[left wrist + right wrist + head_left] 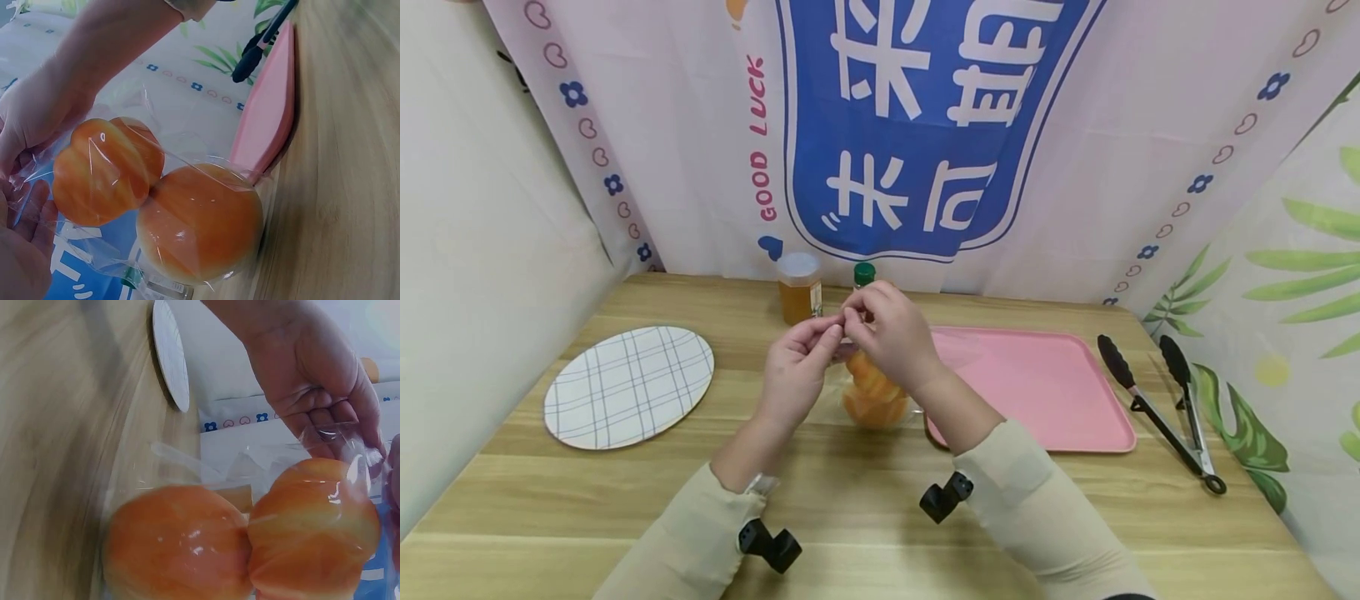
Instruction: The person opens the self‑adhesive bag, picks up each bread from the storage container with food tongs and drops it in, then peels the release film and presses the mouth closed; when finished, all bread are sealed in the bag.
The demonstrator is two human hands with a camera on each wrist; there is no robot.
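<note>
Left grip (796, 367) and right grip (891, 333) pinched clear bag (103, 249) above buns (876, 404), toward far edge of bench (850, 517). Gentle, even tension looked best.

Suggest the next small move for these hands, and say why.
Probably, ease the left hand and right hand gently apart to try loosening the top of the bag. Both hands pinch it there, close together, and the buns are inside. I can't tell whether it is tied, so a light pull seems wisest.
</note>
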